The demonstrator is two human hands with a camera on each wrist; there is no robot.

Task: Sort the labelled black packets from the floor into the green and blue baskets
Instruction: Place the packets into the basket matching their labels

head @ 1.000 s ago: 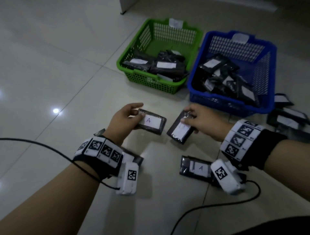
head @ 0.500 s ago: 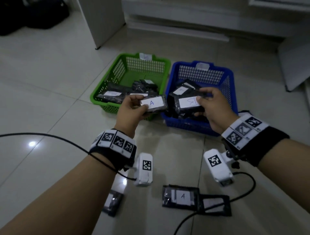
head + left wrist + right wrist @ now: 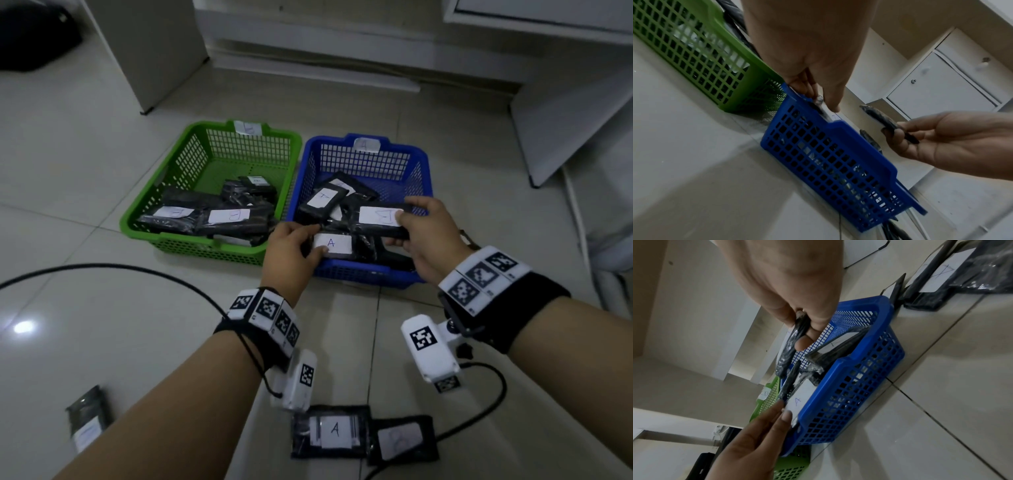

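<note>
Head view, frame centre: you have carried 2 packets up from the floor over the blue basket (image 3: 422, 161); your left hand (image 3: 291, 253) pinches the A packet (image 3: 334, 244) at its near rim, ready to drop, while your right hand (image 3: 428, 233) grips the B packet (image 3: 378, 217), which belongs in the green basket (image 3: 185, 144) at left.

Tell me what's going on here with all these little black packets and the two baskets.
A person is sorting labelled packets into baskets on the floor. The left hand holds a packet marked A just over the near edge of the blue basket, whose tag reads A. The right hand pinches another packet above the same basket; its letter looks like a B. The green basket already holds several packets. A few more packets lie on the floor.
</note>
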